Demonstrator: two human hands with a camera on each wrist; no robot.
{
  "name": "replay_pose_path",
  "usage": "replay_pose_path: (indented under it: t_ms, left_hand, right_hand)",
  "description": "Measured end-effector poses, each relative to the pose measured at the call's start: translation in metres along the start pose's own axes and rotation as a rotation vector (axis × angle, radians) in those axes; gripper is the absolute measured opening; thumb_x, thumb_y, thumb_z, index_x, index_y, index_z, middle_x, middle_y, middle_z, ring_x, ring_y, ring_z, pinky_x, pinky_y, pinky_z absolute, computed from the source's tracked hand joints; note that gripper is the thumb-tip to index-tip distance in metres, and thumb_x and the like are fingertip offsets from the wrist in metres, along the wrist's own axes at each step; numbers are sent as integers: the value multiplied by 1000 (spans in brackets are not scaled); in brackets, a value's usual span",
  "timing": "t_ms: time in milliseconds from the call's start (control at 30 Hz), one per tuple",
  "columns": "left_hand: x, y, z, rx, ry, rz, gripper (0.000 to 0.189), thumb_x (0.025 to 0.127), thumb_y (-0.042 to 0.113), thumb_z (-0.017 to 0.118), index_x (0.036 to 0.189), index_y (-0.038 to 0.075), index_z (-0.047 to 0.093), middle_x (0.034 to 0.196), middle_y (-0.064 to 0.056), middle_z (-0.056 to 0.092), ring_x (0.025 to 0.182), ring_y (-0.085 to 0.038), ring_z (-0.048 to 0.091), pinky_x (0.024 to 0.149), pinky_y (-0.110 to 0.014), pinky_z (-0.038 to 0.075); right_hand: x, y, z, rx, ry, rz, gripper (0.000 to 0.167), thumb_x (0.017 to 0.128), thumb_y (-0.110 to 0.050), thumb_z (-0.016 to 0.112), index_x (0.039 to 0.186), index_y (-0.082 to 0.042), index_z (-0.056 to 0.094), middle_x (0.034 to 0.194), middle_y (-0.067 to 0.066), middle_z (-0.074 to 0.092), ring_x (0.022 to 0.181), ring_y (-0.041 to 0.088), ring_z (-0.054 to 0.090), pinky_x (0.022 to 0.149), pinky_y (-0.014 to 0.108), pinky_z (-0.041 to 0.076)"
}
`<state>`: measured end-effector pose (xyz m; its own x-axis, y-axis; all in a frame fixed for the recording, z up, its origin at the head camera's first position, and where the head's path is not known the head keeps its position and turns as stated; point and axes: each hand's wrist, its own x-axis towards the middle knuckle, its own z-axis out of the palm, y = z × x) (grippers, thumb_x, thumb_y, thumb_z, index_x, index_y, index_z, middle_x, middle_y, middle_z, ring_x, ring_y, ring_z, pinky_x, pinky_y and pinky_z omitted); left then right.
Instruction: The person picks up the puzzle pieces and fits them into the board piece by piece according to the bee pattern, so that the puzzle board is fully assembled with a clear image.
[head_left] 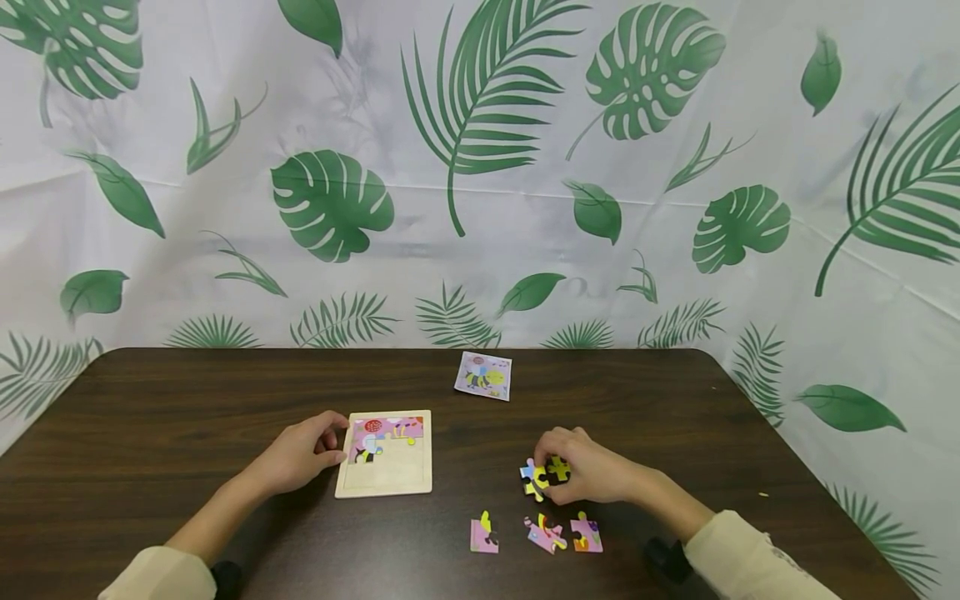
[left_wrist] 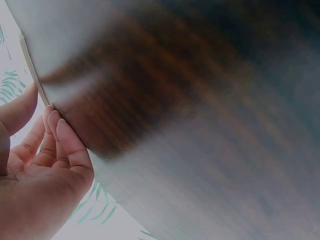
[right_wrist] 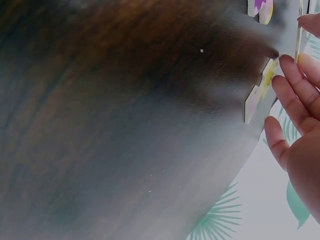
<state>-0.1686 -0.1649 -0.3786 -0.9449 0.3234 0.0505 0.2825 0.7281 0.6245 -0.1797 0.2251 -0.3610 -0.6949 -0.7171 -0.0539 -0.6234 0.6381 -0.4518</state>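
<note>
A square wooden puzzle tray (head_left: 390,482) lies on the table, its upper and left parts filled with pink picture pieces (head_left: 366,429). My left hand (head_left: 303,454) is at its left side, thumb and fingertips against the edge. To the right, my right hand (head_left: 588,468) pinches a blue, yellow and black puzzle piece (head_left: 534,477) between thumb and fingers. In the right wrist view this piece (right_wrist: 299,37) stands edge-on between the fingertips. A yellow and black piece (head_left: 558,469) shows within the curve of the hand, partly hidden by it.
Near the front lie three loose pink pieces: one at left (head_left: 483,535), a striped one (head_left: 546,533) in the middle and one with orange (head_left: 587,535) at right. A bee picture card (head_left: 483,377) lies at the table's back edge. A leaf-print curtain (head_left: 525,250) hangs behind.
</note>
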Motion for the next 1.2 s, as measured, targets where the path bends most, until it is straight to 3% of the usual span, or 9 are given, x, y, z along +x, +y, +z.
replay_pose_path:
  t_ms: [633,1200]
  left_hand:
    - [0,0,0,3,-7,-6,32,81,7,67,107,-3,53,78,-1,46,67,-15,42,60,-32,35]
    - [0,1,0,-3,-10,-8,32,81,7,67,108,-3,53,78,-1,46,66,-15,41,59,-31,35]
  right_hand:
    - [9,-2,-3,7,-16,15,21,77,-19,70,92,-15,57,90,-11,52,82,12,47,78,37,29]
    - [26,-10,-1,-21,3,-29,21,75,-19,70,92,-14,58,90,-9,54,85,9,49,80,35,30]
